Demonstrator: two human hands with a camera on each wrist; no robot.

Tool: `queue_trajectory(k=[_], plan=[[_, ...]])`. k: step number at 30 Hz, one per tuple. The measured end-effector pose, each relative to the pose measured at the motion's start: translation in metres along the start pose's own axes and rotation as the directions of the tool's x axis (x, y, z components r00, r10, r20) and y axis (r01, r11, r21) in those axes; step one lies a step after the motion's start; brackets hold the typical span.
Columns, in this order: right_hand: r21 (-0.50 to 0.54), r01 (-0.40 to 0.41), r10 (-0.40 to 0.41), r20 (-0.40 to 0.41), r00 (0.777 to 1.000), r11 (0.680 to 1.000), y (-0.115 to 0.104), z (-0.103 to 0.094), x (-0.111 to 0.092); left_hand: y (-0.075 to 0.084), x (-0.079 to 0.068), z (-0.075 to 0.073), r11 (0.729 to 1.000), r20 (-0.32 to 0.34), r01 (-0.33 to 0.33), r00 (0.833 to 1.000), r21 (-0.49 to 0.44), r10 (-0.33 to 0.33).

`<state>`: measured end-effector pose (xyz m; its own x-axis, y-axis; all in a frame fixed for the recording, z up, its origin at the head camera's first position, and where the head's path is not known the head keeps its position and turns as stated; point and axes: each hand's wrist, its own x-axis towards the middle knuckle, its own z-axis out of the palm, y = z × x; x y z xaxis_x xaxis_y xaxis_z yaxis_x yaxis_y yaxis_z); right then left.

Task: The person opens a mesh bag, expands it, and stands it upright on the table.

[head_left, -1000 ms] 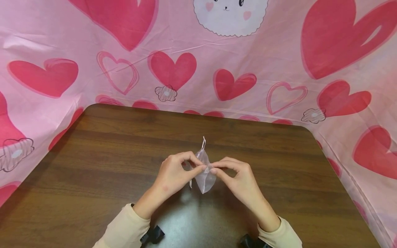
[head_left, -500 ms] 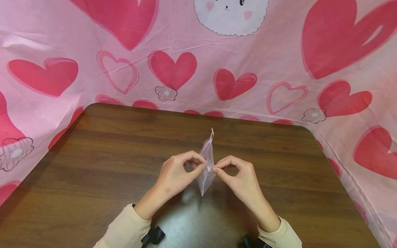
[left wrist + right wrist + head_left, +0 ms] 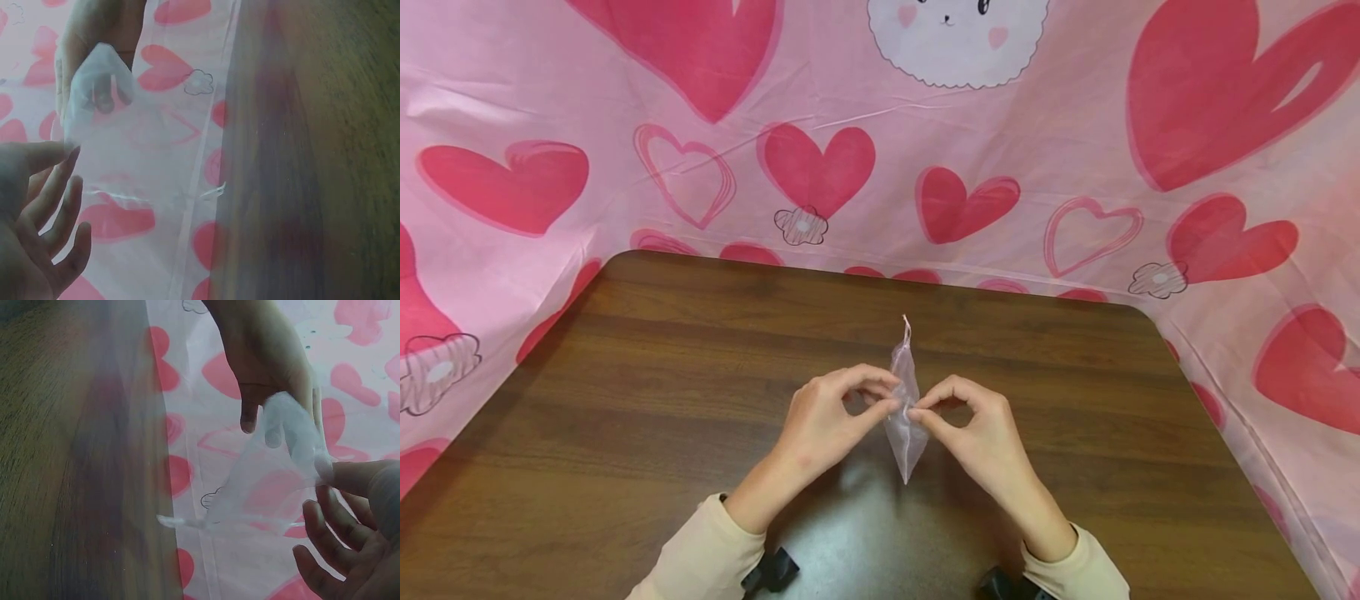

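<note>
A sheer whitish organza drawstring bag (image 3: 906,446) hangs between both hands above the table, its lower corner pointing toward the person. My left hand (image 3: 826,423) pinches its left side near the middle with thumb and index finger. From the opposite side, my right hand (image 3: 983,427) pinches it the same way. The fingertips of the two hands are close together. A pale drawstring loop (image 3: 906,331) sticks out at the bag's far end. In the left wrist view the thin mesh (image 3: 134,150) is spread out, with fingers showing through it.
The brown wooden table (image 3: 700,358) lies below the hands. Pink cloth (image 3: 895,108) printed with hearts hangs along its back and sides. A black wrist device (image 3: 771,572) sits by the left sleeve, another (image 3: 1007,583) by the right.
The bag has turned and now looks narrower and longer, its lower corner nearer the person. A cord end once seen below the left hand is out of sight. Both hands have barely moved.
</note>
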<state>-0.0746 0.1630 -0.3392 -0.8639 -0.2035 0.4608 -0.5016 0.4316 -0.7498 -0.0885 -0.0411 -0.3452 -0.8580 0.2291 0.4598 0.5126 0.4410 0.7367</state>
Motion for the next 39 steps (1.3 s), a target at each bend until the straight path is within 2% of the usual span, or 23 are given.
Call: queue_trajectory(k=[10, 18, 31, 35, 39], plan=[[-0.054, -0.060, 0.063, 0.062, 0.996, 0.997, -0.0016, -0.0021, -0.0001, -0.0020, 0.0010, 0.0002, 1.000, -0.077, 0.004, 0.997, 0.001, -0.004], [-0.057, -0.045, 0.044, -0.014, 0.999, 0.997, -0.0005, -0.0011, -0.0003, -0.0025, 0.0008, 0.0012, 0.999, -0.074, -0.005, 0.997, 0.042, 0.008], [-0.107, -0.046, 0.037, -0.083, 0.996, 0.993, 0.0025, -0.0017, 0.0017, -0.0018, -0.0014, 0.0028, 0.994, -0.049, -0.014, 0.999, 0.111, 0.019], [-0.165, -0.029, 0.014, -0.091, 0.996, 0.986, 0.0040, -0.0010, 0.0014, -0.0010, -0.0016, 0.0029, 0.988, -0.067, -0.035, 0.997, 0.148, 0.045], [-0.203, 0.003, -0.017, -0.067, 0.998, 0.979, 0.0049, 0.0006, 0.0002, -0.0005, -0.0017, 0.0032, 0.982, -0.067, -0.090, 0.992, 0.166, 0.102]])
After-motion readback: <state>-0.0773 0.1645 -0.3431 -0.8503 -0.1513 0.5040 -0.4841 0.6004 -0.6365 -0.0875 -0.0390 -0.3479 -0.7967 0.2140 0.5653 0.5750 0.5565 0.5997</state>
